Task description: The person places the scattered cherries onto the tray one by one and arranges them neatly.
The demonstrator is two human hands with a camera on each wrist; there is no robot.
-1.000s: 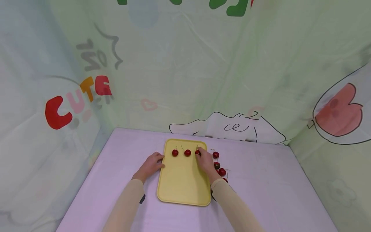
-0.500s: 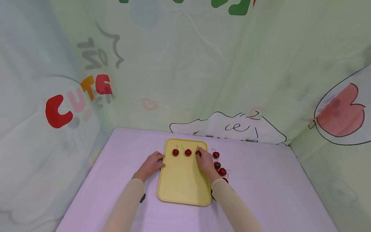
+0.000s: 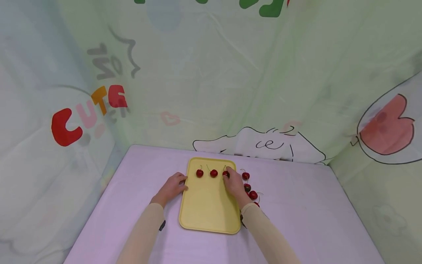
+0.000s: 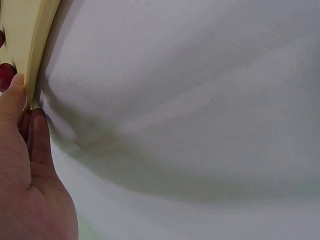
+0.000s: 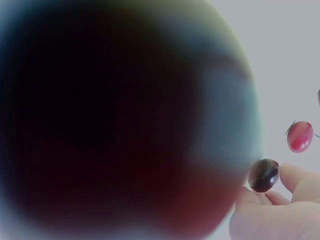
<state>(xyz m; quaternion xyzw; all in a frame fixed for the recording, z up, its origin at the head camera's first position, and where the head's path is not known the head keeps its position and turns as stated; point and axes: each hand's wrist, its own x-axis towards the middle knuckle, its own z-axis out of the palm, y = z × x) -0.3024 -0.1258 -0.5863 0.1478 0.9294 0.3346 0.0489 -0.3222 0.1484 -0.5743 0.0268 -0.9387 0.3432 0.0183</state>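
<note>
My left hand (image 3: pixel 171 187) grips the left rim of a yellow tray (image 3: pixel 208 216). In the left wrist view, the thumb of this hand (image 4: pixel 25 180) lies over the tray's rim (image 4: pixel 41 40), with fingers on its outer side. On the tray's far part, two red stemmed cherries, a left cherry (image 3: pixel 199 173) and a middle cherry (image 3: pixel 214 173), sit side by side. Level with them at the right, my right hand (image 3: pixel 234 183) pinches a third cherry (image 3: pixel 225 173), partly hidden by its fingers. In the right wrist view, a dark cherry (image 5: pixel 264 175) appears beside the fingertips.
Several cherries (image 3: pixel 253 195) lie on the lilac tabletop (image 3: pixel 303 212) just right of the tray, some hidden by the right arm. A printed curtain (image 3: pixel 211 80) stands behind and at both sides. A large dark blur (image 5: pixel 100 120) covers most of the right wrist view.
Almost nothing differs. The head view has shifted very slightly; both hands, the tray and the cherries keep their places.
</note>
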